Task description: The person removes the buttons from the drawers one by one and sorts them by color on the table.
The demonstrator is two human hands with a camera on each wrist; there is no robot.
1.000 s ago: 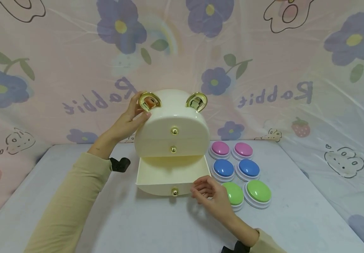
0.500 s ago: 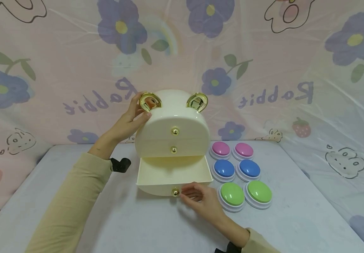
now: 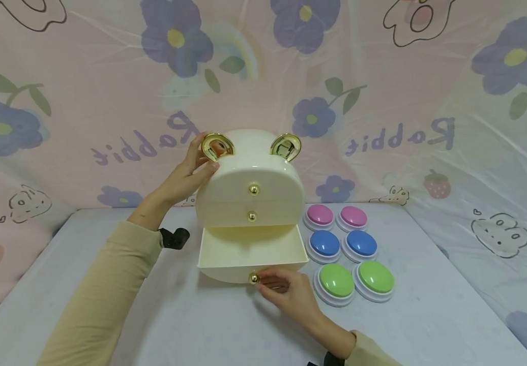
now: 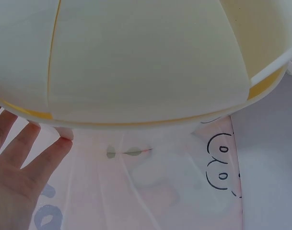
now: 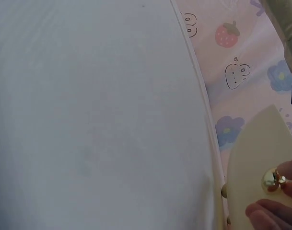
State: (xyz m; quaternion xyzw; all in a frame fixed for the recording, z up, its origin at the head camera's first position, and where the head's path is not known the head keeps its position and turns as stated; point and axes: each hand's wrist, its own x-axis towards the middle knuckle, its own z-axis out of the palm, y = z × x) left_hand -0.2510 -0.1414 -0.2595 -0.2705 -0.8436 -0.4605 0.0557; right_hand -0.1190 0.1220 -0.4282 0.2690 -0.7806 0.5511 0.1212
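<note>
A cream storage box (image 3: 250,178) with gold ears and gold knobs stands in the middle of the table. Its bottom drawer (image 3: 250,246) is pulled out, and bare inside. My left hand (image 3: 183,175) rests on the box's upper left side by the ear, fingers spread and fairly straight; in the left wrist view the fingertips touch the box's rim. With its fingertips, my right hand (image 3: 291,295) pinches the gold knob (image 5: 271,181) on the bottom drawer's front. Part of that knob is hidden behind the fingers in the head view.
Right of the box, round push buttons stand in pairs on the white table (image 3: 428,315): pink (image 3: 353,217), blue (image 3: 361,243) and green (image 3: 376,277). The nearer green button (image 3: 336,280) lies close to my right wrist. A printed cloth (image 3: 254,91) hangs behind.
My right hand has moved left along the drawer front, from its right corner to the knob, and its fingertips have closed on it. Left hand, box and drawer have stayed put.
</note>
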